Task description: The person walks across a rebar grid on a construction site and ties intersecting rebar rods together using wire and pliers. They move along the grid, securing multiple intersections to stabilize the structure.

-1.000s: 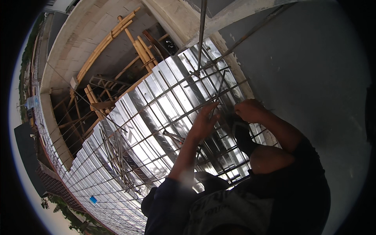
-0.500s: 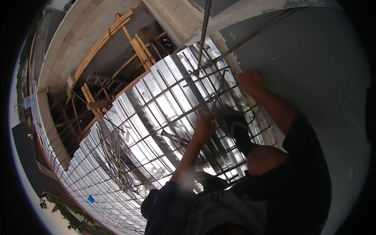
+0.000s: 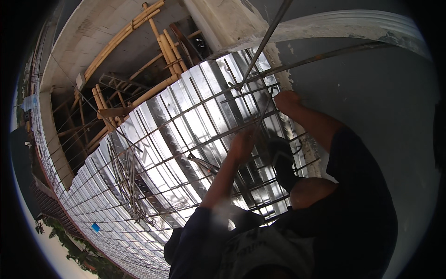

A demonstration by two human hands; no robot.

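My left hand is closed around a thin steel rod, which slants up and to the right over a grid of rebar. By the rod's far end, at the right edge of the grid, my right hand makes a fist; whatever is inside it is hidden. Shiny ribbed metal decking lies under the bars. Left of my left forearm, a dark two-handled tool with a touch of orange rests on the grid.
Loose bent steel rods are heaped on the left. Beyond the decking's edge, bamboo poles stand in an open pit. A longer bar rises at the top, and a grey wall borders my right. My bent knee is below.
My left hand has moved forward, away from me, with the rod. My right hand has shifted left, closer to the rod's far end. The view has tilted slightly.
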